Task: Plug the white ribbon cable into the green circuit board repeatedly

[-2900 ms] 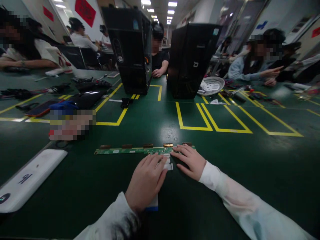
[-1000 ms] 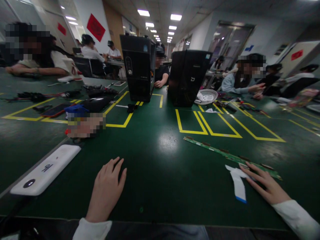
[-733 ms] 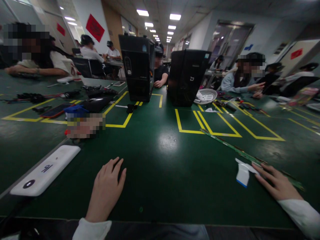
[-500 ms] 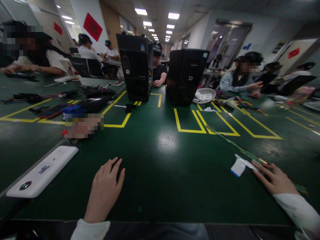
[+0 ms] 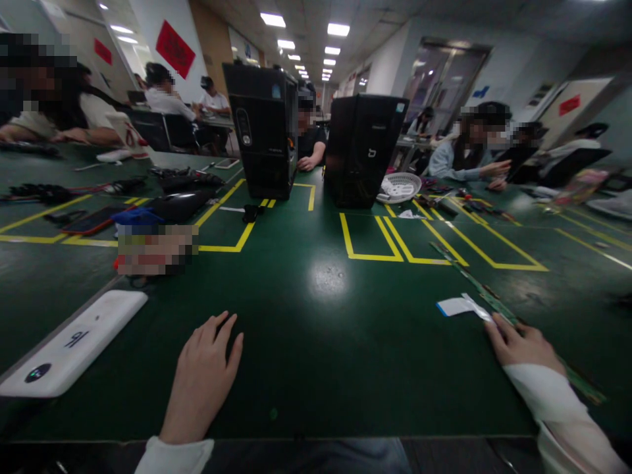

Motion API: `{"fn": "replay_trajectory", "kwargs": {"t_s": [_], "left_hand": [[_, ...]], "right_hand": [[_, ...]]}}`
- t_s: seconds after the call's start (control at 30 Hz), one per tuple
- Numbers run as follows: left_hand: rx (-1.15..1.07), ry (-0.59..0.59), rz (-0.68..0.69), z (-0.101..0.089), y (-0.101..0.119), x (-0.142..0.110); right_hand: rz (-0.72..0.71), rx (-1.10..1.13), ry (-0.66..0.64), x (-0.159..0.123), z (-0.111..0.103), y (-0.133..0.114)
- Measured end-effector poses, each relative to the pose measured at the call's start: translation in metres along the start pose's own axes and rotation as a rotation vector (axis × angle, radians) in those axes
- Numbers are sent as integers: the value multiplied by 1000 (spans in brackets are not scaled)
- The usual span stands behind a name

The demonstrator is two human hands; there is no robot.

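Note:
A long narrow green circuit board [image 5: 469,280] lies on the green table [image 5: 316,329] at the right, running away from me. A white flat ribbon cable [image 5: 457,305] with a blue end sticks out from it to the left. My right hand [image 5: 521,343] rests on the near part of the board, fingers curled down onto it. My left hand [image 5: 202,376] lies flat and open on the table near the front edge, holding nothing.
A white oblong device [image 5: 69,345] lies at the left. Two black computer towers [image 5: 261,131] [image 5: 363,148] stand beyond yellow tape boxes [image 5: 385,240]. A white basket [image 5: 401,186], tools and cables sit farther back. Other people sit around the table.
My right hand has swung the circuit board to the right and turned it end-on, and the ribbon cable flipped to point left. My left hand has stayed flat near the front edge.

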State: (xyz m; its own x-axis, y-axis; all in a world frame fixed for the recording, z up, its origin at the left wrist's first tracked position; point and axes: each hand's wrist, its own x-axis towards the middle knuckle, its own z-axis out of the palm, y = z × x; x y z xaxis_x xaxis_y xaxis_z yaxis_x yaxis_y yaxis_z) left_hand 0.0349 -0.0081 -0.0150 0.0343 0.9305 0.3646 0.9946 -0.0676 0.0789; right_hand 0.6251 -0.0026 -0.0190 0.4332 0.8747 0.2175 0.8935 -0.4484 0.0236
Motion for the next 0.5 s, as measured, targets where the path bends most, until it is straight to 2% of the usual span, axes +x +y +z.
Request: {"fn": "replay_trajectory", "kwargs": {"t_s": [0.1, 0.23, 0.5], "left_hand": [[1, 19, 8, 0, 0, 0], [9, 19, 20, 0, 0, 0], [-9, -12, 11, -1, 0, 0]], "right_hand": [[201, 27, -98, 3, -17, -22], [232, 79, -141, 23, -26, -32], [301, 122, -228, 79, -17, -28]]}}
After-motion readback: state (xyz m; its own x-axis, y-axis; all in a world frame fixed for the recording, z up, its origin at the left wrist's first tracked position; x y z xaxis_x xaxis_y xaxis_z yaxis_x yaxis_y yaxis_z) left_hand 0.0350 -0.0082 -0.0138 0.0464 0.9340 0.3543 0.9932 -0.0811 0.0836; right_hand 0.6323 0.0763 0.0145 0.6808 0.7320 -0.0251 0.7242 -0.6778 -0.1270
